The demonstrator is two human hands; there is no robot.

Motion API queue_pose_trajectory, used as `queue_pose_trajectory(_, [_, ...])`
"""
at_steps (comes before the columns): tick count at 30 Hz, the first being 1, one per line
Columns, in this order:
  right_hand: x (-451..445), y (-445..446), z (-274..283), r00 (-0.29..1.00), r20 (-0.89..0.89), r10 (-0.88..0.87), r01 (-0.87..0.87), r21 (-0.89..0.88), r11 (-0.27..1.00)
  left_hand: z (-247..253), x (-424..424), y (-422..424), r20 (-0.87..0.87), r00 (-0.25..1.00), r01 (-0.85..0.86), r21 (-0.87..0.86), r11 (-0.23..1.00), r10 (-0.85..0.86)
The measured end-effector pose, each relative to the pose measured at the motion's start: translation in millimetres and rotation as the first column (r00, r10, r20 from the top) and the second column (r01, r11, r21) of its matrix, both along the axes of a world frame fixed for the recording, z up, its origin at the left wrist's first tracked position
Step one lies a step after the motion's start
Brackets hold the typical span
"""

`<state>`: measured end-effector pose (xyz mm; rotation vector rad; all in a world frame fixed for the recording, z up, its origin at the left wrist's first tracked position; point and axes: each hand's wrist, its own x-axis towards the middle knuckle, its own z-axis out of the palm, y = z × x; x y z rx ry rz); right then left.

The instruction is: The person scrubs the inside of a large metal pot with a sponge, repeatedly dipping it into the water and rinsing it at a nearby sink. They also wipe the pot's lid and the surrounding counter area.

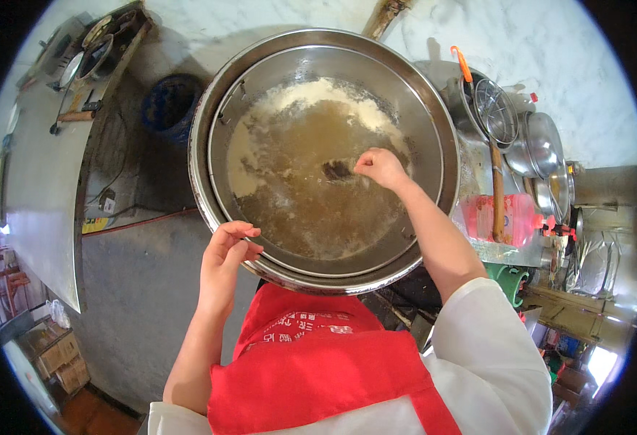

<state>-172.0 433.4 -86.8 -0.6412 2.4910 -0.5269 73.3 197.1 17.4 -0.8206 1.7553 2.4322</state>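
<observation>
A large round stainless steel pot (324, 60) stands before me, with brown liquid (307, 217) inside. Pale foam (318, 92) gathers along the far and left sides of the liquid. Over the right part of the liquid is my right hand (381, 167), its fingertips pinched together; whether something small is between them is not clear. A dark patch (338, 169) shows in the liquid just left of those fingertips. My left hand (231, 247) is at the near left rim, fingers apart and bent, holding nothing.
On the right are a wire skimmer (495, 111) with a wooden handle, metal bowls (538, 144) and a pink-red plastic jug (500, 220). A steel counter (46, 179) runs along the left, bearing pans and utensils. A blue basket (170, 107) sits behind, between counter and pot.
</observation>
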Motion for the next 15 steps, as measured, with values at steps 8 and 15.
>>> queue_pose_trajectory(8, [20.7, 6.5, 36.3, 0.922, 0.329, 0.203, -0.082, -0.348, 0.934, -5.4, -2.9, 1.9, -0.012, 0.999, 0.031, 0.014, 0.999, -0.031])
queue_pose_trajectory(15, [86.7, 9.5, -18.8, 0.602, 0.651, 0.462, -0.380, -0.276, 0.883, -9.0, -1.5, 4.4, 0.001, 1.000, 0.031, 0.025, 0.999, -0.031])
